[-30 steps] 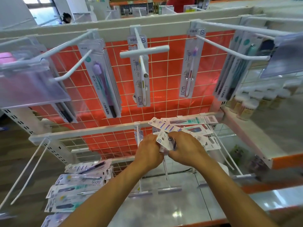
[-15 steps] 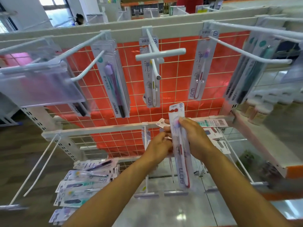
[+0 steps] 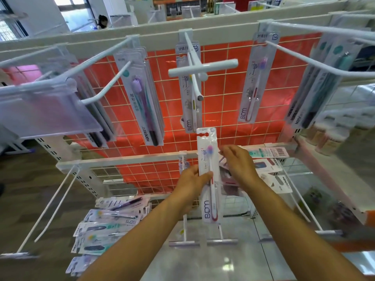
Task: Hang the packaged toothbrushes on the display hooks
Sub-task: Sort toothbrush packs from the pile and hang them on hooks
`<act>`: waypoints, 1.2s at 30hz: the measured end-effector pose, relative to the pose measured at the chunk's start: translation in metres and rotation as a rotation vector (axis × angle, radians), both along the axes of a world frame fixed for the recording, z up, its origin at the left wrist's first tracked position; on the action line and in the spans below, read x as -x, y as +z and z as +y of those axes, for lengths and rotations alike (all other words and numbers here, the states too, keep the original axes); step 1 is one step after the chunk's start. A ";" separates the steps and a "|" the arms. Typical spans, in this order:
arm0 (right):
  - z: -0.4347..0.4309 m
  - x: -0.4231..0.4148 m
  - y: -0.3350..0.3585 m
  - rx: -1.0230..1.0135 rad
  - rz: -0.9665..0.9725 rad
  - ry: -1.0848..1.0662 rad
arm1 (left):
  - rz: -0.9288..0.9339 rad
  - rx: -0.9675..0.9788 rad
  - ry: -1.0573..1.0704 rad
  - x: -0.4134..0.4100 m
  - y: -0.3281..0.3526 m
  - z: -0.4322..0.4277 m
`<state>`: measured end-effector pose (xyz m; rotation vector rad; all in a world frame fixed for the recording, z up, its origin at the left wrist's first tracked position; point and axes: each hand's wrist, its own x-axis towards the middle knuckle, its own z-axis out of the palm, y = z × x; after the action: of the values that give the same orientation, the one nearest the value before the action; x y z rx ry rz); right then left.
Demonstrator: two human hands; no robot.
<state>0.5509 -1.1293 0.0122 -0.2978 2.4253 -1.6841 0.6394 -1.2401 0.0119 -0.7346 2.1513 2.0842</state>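
A packaged toothbrush (image 3: 209,199) with a red handle stands upright between my hands, its hang hole just below the tip of the centre display hook (image 3: 196,86). My left hand (image 3: 190,185) grips the pack at its middle, thumb across the front. My right hand (image 3: 240,167) pinches its right edge beside the brush head. More toothbrush packs (image 3: 268,159) fan out to the right behind my right hand; which hand holds them is hidden. One matching pack (image 3: 187,110) hangs on the centre hook.
Neighbouring hooks carry packs at the left (image 3: 142,98) and right (image 3: 253,84). A clear price holder (image 3: 40,110) juts out far left. Loose packs (image 3: 109,222) lie piled at lower left. Lower hooks (image 3: 184,230) point toward me. Bottles (image 3: 328,136) line the right shelf.
One pack was pulled out of the fanned bundle and lifted upright toward the centre hook. My left hand took it at the middle; my right hand slid from its top to its side.
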 end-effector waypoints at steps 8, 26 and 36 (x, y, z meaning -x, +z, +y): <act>0.010 0.019 -0.040 -0.789 0.220 0.090 | -0.017 -0.016 0.059 -0.005 -0.003 -0.010; 0.028 0.014 0.002 -0.608 0.336 -0.177 | -0.065 -0.045 0.080 -0.008 -0.007 -0.004; 0.031 -0.013 0.031 0.044 0.016 -0.018 | 0.009 -0.107 0.096 -0.009 -0.001 -0.001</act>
<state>0.5638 -1.0988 0.0429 -0.2976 2.4119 -1.7505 0.6487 -1.2415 0.0106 -0.8327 2.0287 2.2331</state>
